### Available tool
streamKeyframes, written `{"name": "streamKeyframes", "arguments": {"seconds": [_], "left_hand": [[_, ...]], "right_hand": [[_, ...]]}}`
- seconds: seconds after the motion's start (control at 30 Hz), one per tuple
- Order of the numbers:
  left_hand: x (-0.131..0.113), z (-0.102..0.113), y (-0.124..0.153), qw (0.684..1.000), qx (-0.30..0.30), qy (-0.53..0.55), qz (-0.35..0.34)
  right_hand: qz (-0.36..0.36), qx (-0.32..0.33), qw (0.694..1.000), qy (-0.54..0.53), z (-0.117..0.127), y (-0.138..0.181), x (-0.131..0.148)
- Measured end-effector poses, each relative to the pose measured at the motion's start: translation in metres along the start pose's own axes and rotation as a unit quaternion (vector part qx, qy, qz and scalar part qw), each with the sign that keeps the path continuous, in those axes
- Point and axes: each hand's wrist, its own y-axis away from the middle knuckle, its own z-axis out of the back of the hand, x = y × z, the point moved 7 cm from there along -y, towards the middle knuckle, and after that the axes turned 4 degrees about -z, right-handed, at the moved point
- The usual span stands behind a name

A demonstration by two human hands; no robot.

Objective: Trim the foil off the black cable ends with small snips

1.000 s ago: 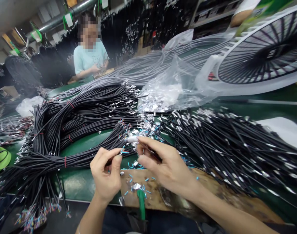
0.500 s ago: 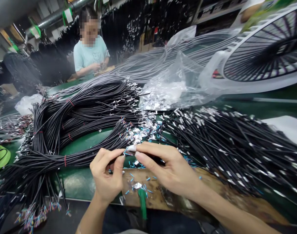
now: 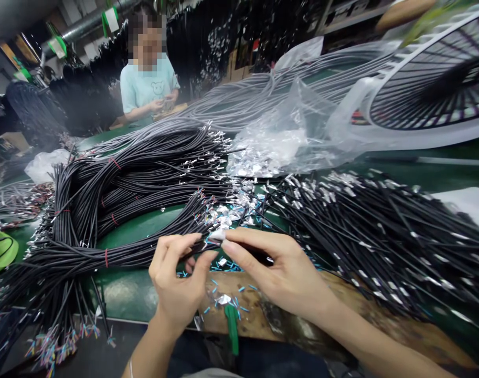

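Left hand (image 3: 178, 283): forefinger and thumb pressed together, pinching a black cable end (image 3: 203, 245) with blue wire tips.
Right hand (image 3: 290, 275): fingers pinching a silver piece (image 3: 217, 234) right at the cable end.
Just below the fingers: blue snippets (image 3: 225, 287).
Left of the fingers: tied cable bundle (image 3: 125, 178) on the counter (image 3: 145, 226).

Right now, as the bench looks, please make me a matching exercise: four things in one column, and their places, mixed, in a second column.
Things:
1 cable end
2 clear bag
3 green cap
4 blue scraps

Places:
a at the far left edge
b on the wooden board
c pinched between left hand and right hand
d beside the white fan guard

Pairs: 1-c, 2-d, 3-a, 4-b
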Motion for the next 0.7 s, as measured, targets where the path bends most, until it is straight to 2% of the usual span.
{"name": "streamKeyframes", "arguments": {"seconds": [0.13,0.27,0.37,0.47,0.57,0.63,0.7], "left_hand": [[0.004,0.001,0.0,0.999,-0.008,0.008,0.032],[0.005,-0.002,-0.004,0.998,0.039,0.009,0.048],[0.012,-0.007,-0.007,0.987,0.1,0.054,0.111],[0.023,-0.016,-0.006,0.948,0.168,0.161,0.216],[0.027,-0.025,-0.003,0.879,0.236,0.283,0.301],[0.026,-0.03,-0.002,0.841,0.27,0.334,0.328],[0.024,-0.032,-0.002,0.827,0.284,0.352,0.334]], "right_hand": [[0.035,-0.027,0.998,0.042,0.002,0.003,0.004],[0.072,-0.047,0.994,0.074,0.003,0.006,0.009],[0.082,-0.044,0.993,0.078,0.003,0.008,0.011],[0.079,-0.031,0.995,0.06,0.002,0.007,0.012],[0.071,-0.016,0.997,0.03,0.001,0.005,0.013],[0.062,-0.001,0.998,0.011,-0.001,0.004,0.012],[0.044,0.005,0.999,0.002,-0.001,0.003,0.009]]}}
